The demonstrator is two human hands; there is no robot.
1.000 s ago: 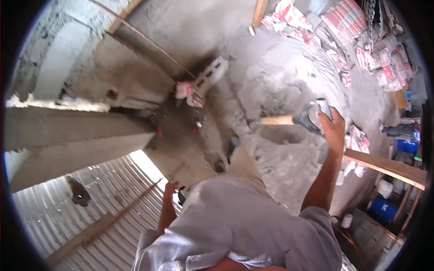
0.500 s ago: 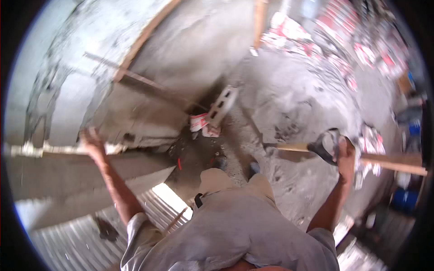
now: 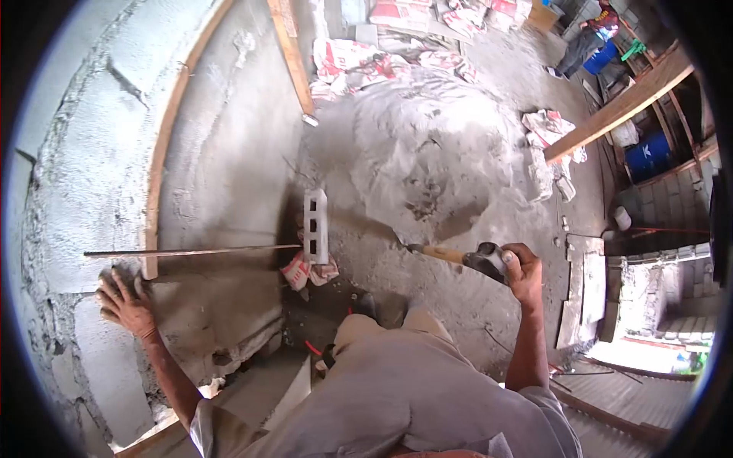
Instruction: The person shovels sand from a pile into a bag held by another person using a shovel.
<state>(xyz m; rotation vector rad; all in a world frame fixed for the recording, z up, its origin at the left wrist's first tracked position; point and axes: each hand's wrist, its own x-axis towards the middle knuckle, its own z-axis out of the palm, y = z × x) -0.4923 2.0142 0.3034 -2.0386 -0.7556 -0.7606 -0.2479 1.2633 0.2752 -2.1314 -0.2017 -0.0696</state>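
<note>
My left hand lies with spread fingers against the block wall, just below a thin rod. My right hand is closed around the black grip of a shovel. Its wooden shaft points away from me toward the ground, and the blade is hard to make out. Beyond it spreads a grey heap of sand or cement mix. A hollow concrete block stands near my feet, beside a torn red-and-white bag.
A wooden post stands beyond the wall, and another beam slants on the right. Red-and-white bags lie at the back. At the far right are a person and a blue drum. Corrugated sheets lie low at right.
My view has turned to the right. My left hand, blurred and away from the rod before, now rests flat on the wall below it. The shovel stays in my right hand.
</note>
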